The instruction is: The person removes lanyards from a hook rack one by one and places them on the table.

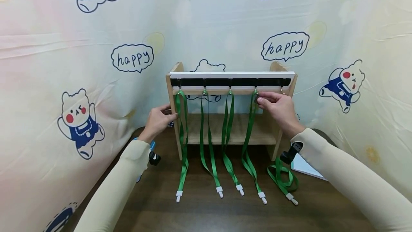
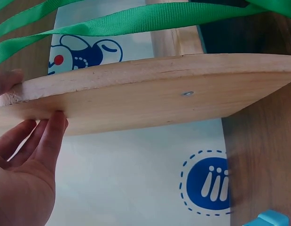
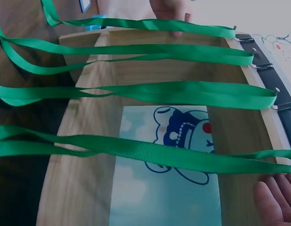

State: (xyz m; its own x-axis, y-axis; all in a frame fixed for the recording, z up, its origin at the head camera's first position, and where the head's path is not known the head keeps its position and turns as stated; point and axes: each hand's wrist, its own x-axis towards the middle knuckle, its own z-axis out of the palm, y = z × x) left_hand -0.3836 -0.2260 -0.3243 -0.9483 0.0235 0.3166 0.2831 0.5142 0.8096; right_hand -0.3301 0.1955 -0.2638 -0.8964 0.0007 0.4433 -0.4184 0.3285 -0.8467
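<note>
Your bench is carrying the wooden rack, and your left hand is bracing it, thumb and fingers pinching the left side panel. Nice; I'd be holding that pretty firmly so the rack isn't rocking while you're fiddling up top. Your right hand is working at the right part of the bar, fingers bunching together by the top of the fourth lanyard from the left. Honestly can't tell if they're pinching it. My guess is you're settling that loop, so I'd be going gently, seating it deep and not letting the strap twist. Container-wise, I'm not spotting any I'd swear to; the hooks are doing the holding, with three more lanyards hanging left of that one and a fifth lanyard lying curled on the bench, near right. White clips are finishing off the straps.
</note>
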